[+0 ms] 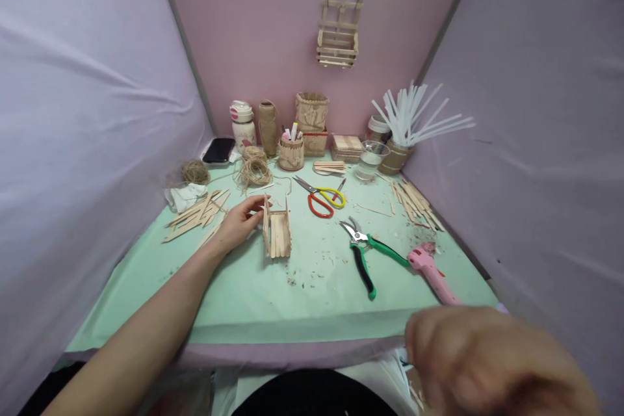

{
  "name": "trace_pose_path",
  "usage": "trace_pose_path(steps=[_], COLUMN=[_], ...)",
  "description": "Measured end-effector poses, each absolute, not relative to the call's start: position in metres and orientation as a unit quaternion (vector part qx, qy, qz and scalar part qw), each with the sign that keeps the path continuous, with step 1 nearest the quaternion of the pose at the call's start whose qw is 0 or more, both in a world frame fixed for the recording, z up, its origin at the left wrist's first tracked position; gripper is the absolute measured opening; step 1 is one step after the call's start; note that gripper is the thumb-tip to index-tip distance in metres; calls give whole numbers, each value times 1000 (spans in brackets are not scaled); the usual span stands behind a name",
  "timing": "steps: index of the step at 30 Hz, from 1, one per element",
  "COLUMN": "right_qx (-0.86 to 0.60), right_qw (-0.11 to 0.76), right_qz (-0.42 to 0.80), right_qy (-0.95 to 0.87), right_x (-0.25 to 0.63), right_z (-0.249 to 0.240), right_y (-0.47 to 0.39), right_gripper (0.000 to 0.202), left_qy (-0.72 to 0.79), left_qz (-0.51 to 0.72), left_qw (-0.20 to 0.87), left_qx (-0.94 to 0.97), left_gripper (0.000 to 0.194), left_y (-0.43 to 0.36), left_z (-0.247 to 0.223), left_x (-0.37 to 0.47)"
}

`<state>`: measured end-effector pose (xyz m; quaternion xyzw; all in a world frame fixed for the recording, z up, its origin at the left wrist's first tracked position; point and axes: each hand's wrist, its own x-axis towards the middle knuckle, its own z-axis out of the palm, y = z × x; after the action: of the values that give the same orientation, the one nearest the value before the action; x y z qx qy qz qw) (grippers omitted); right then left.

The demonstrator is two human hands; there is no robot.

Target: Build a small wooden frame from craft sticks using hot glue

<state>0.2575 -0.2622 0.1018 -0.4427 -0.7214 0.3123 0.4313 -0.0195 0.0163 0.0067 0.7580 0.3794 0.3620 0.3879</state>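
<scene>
Head view: person's L hand (240, 222) is at the L side of a small stick model (279, 234), fingertips touching its upper L wall; can't tell if they pinch it or just steady it; model stands on the green tabletop (302, 302), right at that grip, its floor of flat sticks sloping toward the person w/ thin side walls up; R hand (492, 357) is well apart from the grip, low & close to the camera, fingers curled in, blurred; can't tell if it holds anything.

Just L of the grip, loose sticks (197, 216) lie in a messy pile; beyond it, twine coils (256, 171) & a pen cup (291, 155); R of the grip & a bit farther off, scissors (313, 190) w/ red & yellow handles, blades apart; farther R & nearer the person, green-handled shears (359, 236), also spread, then a pink glue gun (431, 273) just beside one shears handle, btwn it & R hand; far beyond the grip, a stick rack (338, 32) hangs on the pink back wall (263, 32).
</scene>
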Motion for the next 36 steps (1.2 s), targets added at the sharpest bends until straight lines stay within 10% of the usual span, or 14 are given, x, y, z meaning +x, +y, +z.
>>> trace_pose_path(steps=[7,14,23,36], right_qx=[-746,-781,-782,-818], right_qw=[264,311,70,-32], right_qz=[8,-8,-12,-69], right_qy=[-612,-541,-620,-571], right_x=[280,293,267,246], right_z=[58,65,23,8], right_y=[-212,-220,-194,-174], right_gripper=[38,37,90,69], left_qy=[387,422,461,582], left_qz=[350,390,430,538], left_qw=[365,336,272,133], left_qx=[771,746,727,596], left_gripper=[43,43,36,26], left_y=[19,16,14,30], left_z=[3,10,20,32], left_x=[-25,-33,-42,-89])
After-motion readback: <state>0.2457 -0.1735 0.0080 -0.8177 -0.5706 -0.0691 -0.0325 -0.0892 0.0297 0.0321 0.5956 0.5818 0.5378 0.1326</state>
